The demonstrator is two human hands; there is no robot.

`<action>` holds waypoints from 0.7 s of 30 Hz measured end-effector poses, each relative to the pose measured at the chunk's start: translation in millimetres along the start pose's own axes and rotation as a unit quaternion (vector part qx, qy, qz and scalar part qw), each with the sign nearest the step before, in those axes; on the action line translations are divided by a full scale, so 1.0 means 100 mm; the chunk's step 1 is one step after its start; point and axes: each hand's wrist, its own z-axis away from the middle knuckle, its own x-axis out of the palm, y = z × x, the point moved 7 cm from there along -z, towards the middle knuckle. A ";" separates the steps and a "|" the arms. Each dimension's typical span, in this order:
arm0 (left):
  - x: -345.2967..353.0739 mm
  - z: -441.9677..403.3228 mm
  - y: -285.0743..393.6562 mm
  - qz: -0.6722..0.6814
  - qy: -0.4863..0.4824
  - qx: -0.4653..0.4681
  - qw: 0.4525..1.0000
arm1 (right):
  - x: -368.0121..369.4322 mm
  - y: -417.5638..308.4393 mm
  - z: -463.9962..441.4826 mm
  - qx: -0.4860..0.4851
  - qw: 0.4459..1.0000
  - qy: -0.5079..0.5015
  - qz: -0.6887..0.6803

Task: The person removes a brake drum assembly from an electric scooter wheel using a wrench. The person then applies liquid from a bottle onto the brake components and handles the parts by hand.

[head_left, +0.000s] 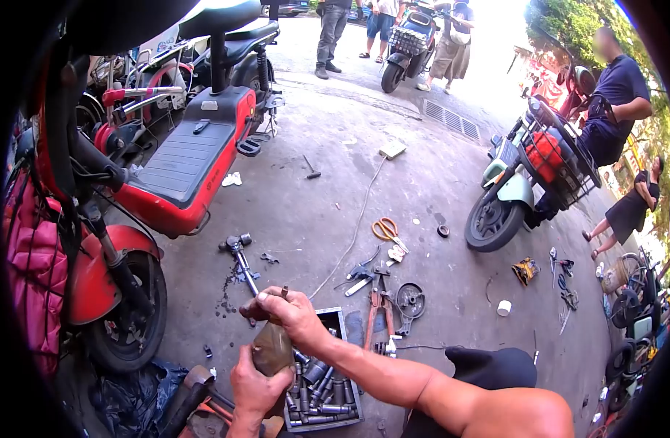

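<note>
Brownish container (272, 349): between your two hands, above the left edge of the socket tray (325, 425).
Long axis: runs roughly up and down your view; its upper end points away from you, its lower end back toward you. You cannot tell which end is the mouth.
Left hand (256, 388): your thumb and fingers press around its lower part.
Right hand (295, 321): your fingers curl closed over its upper end.
Nearby: a long metal tool (240, 257) lies just beyond; red-handled cutters (372, 321) lie right of the tray.
</note>
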 end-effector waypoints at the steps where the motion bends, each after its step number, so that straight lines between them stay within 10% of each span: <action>1: 0.01 0.01 -0.01 -0.042 0.019 -0.007 0.999 | 0.02 -0.02 0.08 -0.007 0.998 0.052 -0.023; 8: 0.01 0.05 0.05 -0.049 0.023 0.040 0.998 | 0.05 0.06 0.13 0.046 0.983 -0.025 -0.175; 13: 0.10 0.06 0.11 -0.058 0.030 0.000 0.998 | 0.02 -0.11 0.05 0.020 0.998 0.055 -0.022; 16: 0.04 -0.06 0.10 0.187 -0.066 0.078 0.977 | 0.10 -0.47 0.00 -0.006 0.999 0.022 -0.029; 21: 0.21 0.19 -0.17 0.600 -0.208 -0.093 0.767 | 0.10 -1.05 -0.06 -0.070 0.992 -0.011 -0.108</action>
